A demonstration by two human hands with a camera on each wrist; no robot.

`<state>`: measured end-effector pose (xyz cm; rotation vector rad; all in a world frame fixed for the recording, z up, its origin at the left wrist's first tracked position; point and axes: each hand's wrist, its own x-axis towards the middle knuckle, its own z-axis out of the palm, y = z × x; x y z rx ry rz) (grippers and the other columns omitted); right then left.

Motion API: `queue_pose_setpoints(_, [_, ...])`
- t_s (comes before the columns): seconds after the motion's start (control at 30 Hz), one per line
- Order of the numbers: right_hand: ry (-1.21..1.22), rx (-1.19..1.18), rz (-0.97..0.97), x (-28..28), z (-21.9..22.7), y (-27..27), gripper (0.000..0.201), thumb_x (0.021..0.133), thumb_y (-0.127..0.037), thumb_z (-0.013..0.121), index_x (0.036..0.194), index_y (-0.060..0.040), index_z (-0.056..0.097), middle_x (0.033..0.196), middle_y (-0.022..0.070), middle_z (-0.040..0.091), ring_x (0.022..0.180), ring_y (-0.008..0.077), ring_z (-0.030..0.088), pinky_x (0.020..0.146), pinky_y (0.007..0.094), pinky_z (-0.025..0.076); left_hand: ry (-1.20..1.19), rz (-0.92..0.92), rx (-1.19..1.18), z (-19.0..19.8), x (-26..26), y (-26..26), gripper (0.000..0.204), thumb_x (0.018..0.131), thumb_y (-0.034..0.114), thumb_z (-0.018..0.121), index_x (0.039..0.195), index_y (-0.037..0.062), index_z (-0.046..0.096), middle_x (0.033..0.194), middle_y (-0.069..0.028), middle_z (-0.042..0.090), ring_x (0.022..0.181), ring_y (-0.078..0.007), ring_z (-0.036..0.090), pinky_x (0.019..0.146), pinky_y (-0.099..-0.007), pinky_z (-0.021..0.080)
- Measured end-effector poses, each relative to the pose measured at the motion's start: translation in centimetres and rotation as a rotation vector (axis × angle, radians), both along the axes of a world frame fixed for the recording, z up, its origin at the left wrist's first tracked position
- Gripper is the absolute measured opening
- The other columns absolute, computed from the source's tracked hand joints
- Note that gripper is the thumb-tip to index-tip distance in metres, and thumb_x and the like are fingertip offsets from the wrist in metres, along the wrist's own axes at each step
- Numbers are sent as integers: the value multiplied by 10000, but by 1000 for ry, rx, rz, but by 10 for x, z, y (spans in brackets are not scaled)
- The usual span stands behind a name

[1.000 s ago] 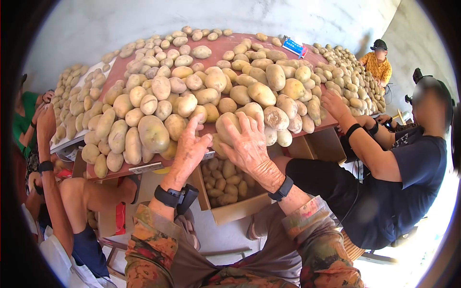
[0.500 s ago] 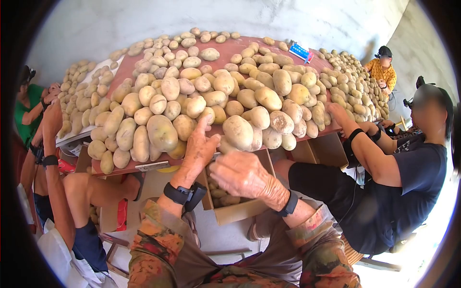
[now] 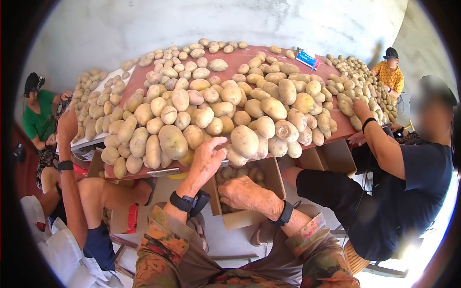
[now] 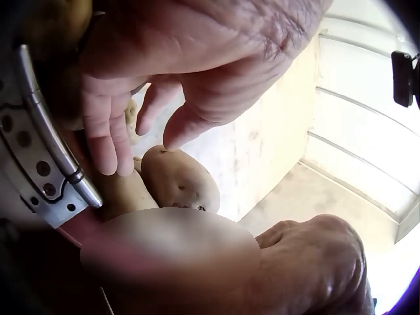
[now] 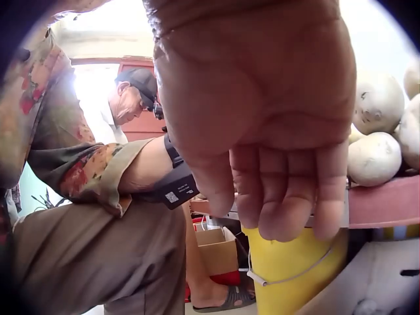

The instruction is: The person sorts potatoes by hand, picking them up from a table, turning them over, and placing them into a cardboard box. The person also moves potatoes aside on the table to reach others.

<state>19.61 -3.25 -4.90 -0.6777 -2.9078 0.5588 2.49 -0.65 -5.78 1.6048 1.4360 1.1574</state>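
Potatoes lie heaped along the front of the red table (image 3: 230, 62). My left hand (image 3: 205, 163) is at the front table edge, beside a large pale potato (image 3: 245, 142). Its fingers are loosely bent with nothing between them in the left wrist view, where a potato (image 4: 180, 180) appears just beyond the thumb tip. Lower down, my right hand (image 3: 247, 194) hangs over a cardboard box (image 3: 276, 180) of potatoes below the table edge. The right wrist view shows that palm (image 5: 256, 111) bare, its fingers hanging loosely and holding nothing.
A yellow bucket (image 5: 289, 269) stands under the table. A person in dark clothes (image 3: 398, 192) sits close on my right, and another's bare arm (image 3: 72, 192) reaches up on my left. A blue box (image 3: 307, 59) lies at the back of the table.
My right hand has come away from the large potato at the front of the heap and moved down over the cardboard box. My left hand stays near the table edge.
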Motion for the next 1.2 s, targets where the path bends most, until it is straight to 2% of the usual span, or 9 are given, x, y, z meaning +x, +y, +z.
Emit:
queue_pose_setpoints(0.03, [-48, -6, -7, -3, -3, 1, 176, 815, -192, 651, 832, -18, 628, 772, 152, 664, 776, 348, 664, 687, 450, 524, 10, -16, -18, 10, 2, -5, 324, 886, 58, 574, 1201, -16, 592, 971, -90, 656, 833, -137, 642, 683, -278, 531])
queue_pose_setpoints(0.13, [-170, -29, -11, -12, -9, 4, 173, 817, -190, 628, 821, -19, 655, 774, 164, 679, 779, 351, 674, 686, 447, 531, -31, 32, 144, 19, 11, -14, 277, 853, 40, 593, 1125, 10, 632, 945, -153, 679, 786, -238, 673, 743, -336, 544])
queue_pose_setpoints(0.3, [-206, 35, -20, -15, -8, 6, 151, 807, -153, 596, 785, -45, 699, 773, 149, 701, 758, 323, 698, 665, 441, 542, 244, 113, 271, 21, 16, -19, 236, 823, 12, 604, 1055, 45, 636, 980, -148, 644, 870, -331, 644, 752, -375, 526])
queue_pose_setpoints(0.43, [-215, 18, -48, -22, -28, 8, 157, 811, -130, 582, 838, -56, 718, 807, 143, 712, 803, 296, 710, 684, 422, 552, 354, 145, 376, 32, 26, -17, 229, 820, 9, 613, 1045, 47, 634, 987, -145, 639, 888, -344, 628, 770, -392, 514])
queue_pose_setpoints(0.63, [-264, -23, -60, -28, -20, 7, 115, 788, -74, 628, 865, -67, 713, 841, 125, 716, 834, 290, 710, 682, 386, 542, 405, 257, 453, 66, 27, -31, 223, 810, 13, 627, 1031, 38, 631, 990, -150, 633, 932, -355, 613, 802, -401, 496])
queue_pose_setpoints(0.73, [-207, 24, -60, -20, -15, 5, 108, 778, -67, 642, 857, -69, 715, 859, 133, 718, 839, 280, 711, 679, 378, 542, 456, 231, 370, 49, 23, -50, 227, 818, -29, 610, 1042, 12, 627, 1008, -155, 635, 917, -308, 639, 800, -348, 506])
queue_pose_setpoints(0.87, [-205, 10, -53, -18, -15, 0, 117, 774, -61, 654, 869, -75, 722, 874, 133, 722, 844, 272, 712, 676, 373, 540, 468, 152, 251, 36, 24, -68, 227, 812, -3, 637, 1036, 28, 631, 989, -152, 646, 924, -330, 637, 810, -368, 510])
queue_pose_setpoints(1.1, [-111, 95, 10, -23, -40, -2, 128, 771, -70, 680, 888, -79, 730, 876, 107, 731, 873, 256, 711, 690, 367, 537, 638, 187, 345, 71, 31, -45, 359, 806, 21, 639, 1159, 19, 570, 1139, -208, 570, 1000, -383, 582, 843, -423, 484])
queue_pose_setpoints(1.2, [-124, -3, -28, -30, -30, -4, 166, 754, -50, 700, 914, -76, 736, 934, 109, 732, 911, 256, 708, 705, 372, 546, 800, 231, 440, 77, 30, -21, 434, 785, 37, 647, 1205, 39, 536, 1199, -235, 509, 1012, -405, 537, 845, -470, 458])
